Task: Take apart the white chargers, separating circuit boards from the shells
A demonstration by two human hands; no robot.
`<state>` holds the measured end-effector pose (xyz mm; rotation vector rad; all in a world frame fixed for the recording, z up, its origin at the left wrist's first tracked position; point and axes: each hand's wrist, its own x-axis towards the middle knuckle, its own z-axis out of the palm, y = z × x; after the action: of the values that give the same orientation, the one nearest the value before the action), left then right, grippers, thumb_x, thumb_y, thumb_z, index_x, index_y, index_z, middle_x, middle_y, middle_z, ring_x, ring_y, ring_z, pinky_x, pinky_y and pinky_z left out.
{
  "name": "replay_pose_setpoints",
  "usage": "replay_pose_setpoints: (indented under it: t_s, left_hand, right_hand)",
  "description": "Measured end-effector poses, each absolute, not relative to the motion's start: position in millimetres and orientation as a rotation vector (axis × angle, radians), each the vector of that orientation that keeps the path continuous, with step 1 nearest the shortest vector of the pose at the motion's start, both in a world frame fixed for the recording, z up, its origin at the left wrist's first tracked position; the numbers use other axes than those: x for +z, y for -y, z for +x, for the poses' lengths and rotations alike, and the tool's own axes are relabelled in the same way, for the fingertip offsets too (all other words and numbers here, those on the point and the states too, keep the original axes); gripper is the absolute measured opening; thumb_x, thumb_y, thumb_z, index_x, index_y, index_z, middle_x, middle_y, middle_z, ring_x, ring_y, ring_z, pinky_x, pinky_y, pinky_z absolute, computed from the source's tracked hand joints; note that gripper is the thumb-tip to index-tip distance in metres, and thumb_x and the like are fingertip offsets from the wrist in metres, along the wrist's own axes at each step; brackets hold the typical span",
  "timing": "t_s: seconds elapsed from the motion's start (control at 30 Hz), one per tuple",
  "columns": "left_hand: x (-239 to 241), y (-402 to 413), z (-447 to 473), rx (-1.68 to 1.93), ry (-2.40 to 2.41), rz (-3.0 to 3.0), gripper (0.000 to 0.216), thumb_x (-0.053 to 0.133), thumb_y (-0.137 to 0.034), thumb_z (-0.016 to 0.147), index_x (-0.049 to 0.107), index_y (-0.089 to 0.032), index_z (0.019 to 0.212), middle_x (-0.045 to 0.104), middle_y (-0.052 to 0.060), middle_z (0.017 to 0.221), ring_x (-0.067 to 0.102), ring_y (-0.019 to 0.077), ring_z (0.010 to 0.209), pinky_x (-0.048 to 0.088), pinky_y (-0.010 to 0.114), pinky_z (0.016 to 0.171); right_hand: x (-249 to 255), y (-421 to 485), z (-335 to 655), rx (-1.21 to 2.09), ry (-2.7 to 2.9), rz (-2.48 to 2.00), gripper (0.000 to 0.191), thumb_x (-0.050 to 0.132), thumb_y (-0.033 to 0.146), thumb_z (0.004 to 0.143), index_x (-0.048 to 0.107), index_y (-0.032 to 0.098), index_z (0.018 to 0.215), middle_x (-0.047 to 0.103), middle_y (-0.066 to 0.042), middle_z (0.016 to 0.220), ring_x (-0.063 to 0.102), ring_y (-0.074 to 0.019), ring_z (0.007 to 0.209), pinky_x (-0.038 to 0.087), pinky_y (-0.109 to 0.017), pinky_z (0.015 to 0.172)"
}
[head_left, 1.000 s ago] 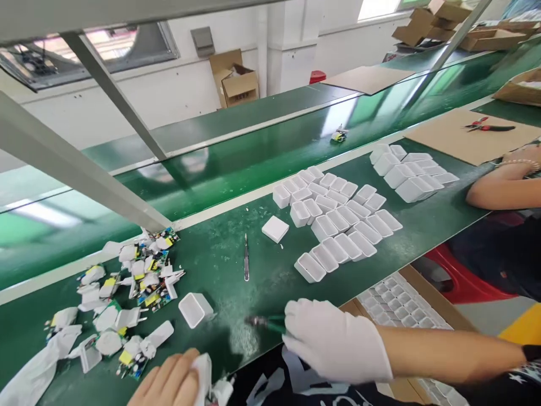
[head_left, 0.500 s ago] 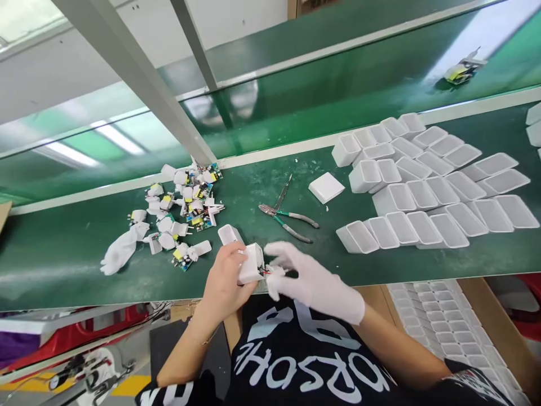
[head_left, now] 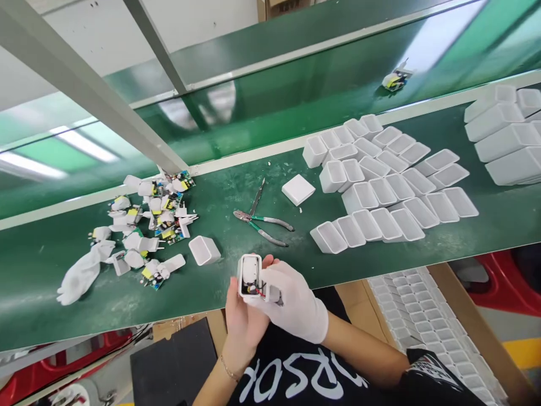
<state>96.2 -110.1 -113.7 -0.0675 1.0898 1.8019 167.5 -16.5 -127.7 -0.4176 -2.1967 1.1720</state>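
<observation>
My left hand (head_left: 244,318), bare, is closed around a white plastic charger case (head_left: 240,276) at the bench's front edge. The case's open end faces me, showing a white block and dark parts inside. My right hand (head_left: 298,304), in a white glove, is closed against the case's right side, on a small white end piece (head_left: 273,293). Red and dark wires run from the case to this piece; the gloved fingers partly hide it. An open case (head_left: 205,251) stands beyond my left hand. Green-handled cutting pliers (head_left: 262,225) lie beyond the hands, touching or near a thin blade (head_left: 257,196).
Circuit boards with white parts (head_left: 156,220) and a white glove (head_left: 80,279) lie left on the green bench (head_left: 236,197). Rows of open cases (head_left: 380,192) stand right, more (head_left: 511,135) farther right. One case (head_left: 298,189) lies behind the pliers. A box of cases (head_left: 431,316) sits below.
The held case has turned, so its open end now faces the camera. My right hand has closed in against it. The view has shifted right, and bench items appear farther left.
</observation>
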Motion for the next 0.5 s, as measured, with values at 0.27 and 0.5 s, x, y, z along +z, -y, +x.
replay_pose_setpoints:
  t_s: [0.27, 0.5]
  left_hand:
    - [-112.5, 113.7, 104.0, 2.017, -1.458, -0.338, 0.060, 0.068, -0.067, 0.084, 0.059, -0.037, 0.135, 0.079, 0.000, 0.114, 0.076, 0.0222, 0.101, 0.061, 0.028, 0.076]
    - [-125.5, 130.7, 78.0, 1.857, -2.008, 0.126, 0.052, 0.063, -0.060, 0.088, 0.062, -0.026, 0.127, 0.074, 0.001, 0.088, 0.065, 0.0147, 0.054, 0.049, 0.025, 0.047]
  right_hand:
    - [-129.8, 41.4, 186.3, 0.766, 2.315, -0.476, 0.047, 0.041, 0.039, 0.102, 0.051, 0.013, 0.141, 0.058, -0.019, 0.133, 0.051, -0.0328, 0.126, 0.048, -0.047, 0.097]
    - [-133.3, 28.9, 201.2, 0.768, 2.413, -0.195, 0.038, 0.051, 0.032, 0.094, 0.066, 0.017, 0.124, 0.062, -0.017, 0.133, 0.055, -0.0306, 0.120, 0.050, -0.045, 0.092]
